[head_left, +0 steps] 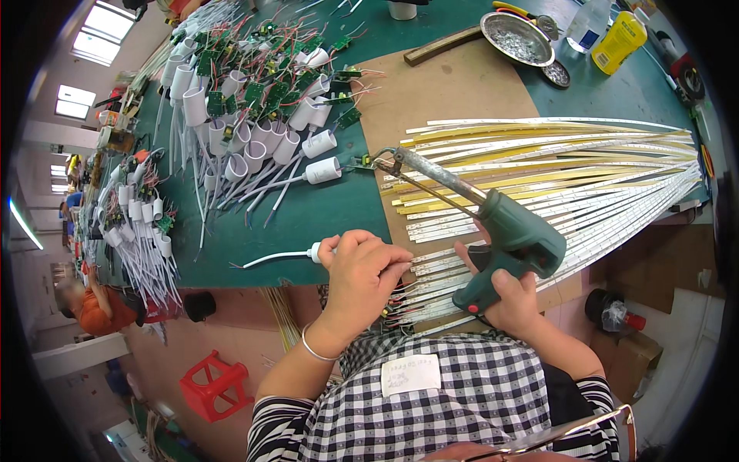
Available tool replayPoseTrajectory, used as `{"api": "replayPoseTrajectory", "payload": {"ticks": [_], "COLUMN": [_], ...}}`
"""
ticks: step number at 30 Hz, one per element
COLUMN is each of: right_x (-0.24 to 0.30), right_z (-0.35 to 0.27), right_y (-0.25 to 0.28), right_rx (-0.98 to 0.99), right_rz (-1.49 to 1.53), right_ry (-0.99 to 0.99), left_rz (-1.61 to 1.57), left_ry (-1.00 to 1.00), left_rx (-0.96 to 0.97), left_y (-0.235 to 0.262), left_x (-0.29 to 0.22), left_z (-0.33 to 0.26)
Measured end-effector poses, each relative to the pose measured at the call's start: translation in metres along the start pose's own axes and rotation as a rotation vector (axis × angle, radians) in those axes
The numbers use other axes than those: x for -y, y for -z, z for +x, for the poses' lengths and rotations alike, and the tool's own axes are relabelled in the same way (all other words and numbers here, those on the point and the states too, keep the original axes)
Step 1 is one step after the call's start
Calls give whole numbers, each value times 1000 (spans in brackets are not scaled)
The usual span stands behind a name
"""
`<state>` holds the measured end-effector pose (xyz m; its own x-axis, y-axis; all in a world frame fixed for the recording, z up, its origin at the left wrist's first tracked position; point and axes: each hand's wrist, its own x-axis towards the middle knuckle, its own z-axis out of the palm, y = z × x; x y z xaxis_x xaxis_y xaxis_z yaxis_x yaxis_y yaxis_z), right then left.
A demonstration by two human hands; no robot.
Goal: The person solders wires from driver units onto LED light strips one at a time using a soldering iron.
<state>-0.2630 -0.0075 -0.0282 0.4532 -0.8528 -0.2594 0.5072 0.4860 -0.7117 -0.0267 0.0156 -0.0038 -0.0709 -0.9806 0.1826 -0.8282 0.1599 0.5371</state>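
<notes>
Left hand (356,266) clamps a white corded tube (315,252); right hand (510,302) wraps a soldering gun (527,231), hiding strips (616,209). Wired housings (286,146) crowd the table (312,214) leftward; bowl (509,21), far right edge.

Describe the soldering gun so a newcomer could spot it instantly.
Find the big green table, then the white and yellow strips fanned over its right side. Above those strips, the right hand grips the soldering gun. Unlike the thin, flat strips, it has a chunky dark green body and a long metal barrel.
</notes>
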Motion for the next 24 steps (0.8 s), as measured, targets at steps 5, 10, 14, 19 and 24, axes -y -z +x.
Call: {"api": "replayPoseTrajectory", "payload": {"ticks": [5,10,14,19,24], "right_x": [-1,-5,-6,-1,9], "right_z": [0,-1,-2,-1,-6], "right_y": [1,3,2,0,-7], "right_rx": [37,28,31,-7,-63], "right_rz": [-10,-82,-86,-99,-57], "right_ry": [65,86,108,17,27], "left_rz": [-5,29,78,100,137], "left_ry": [21,45,5,-29,-32], "left_rx": [31,99,147,268,365], "left_y": [1,0,1,6,8], "left_x": [-2,-3,0,5,6], "left_z": [2,6,12,24,33]}}
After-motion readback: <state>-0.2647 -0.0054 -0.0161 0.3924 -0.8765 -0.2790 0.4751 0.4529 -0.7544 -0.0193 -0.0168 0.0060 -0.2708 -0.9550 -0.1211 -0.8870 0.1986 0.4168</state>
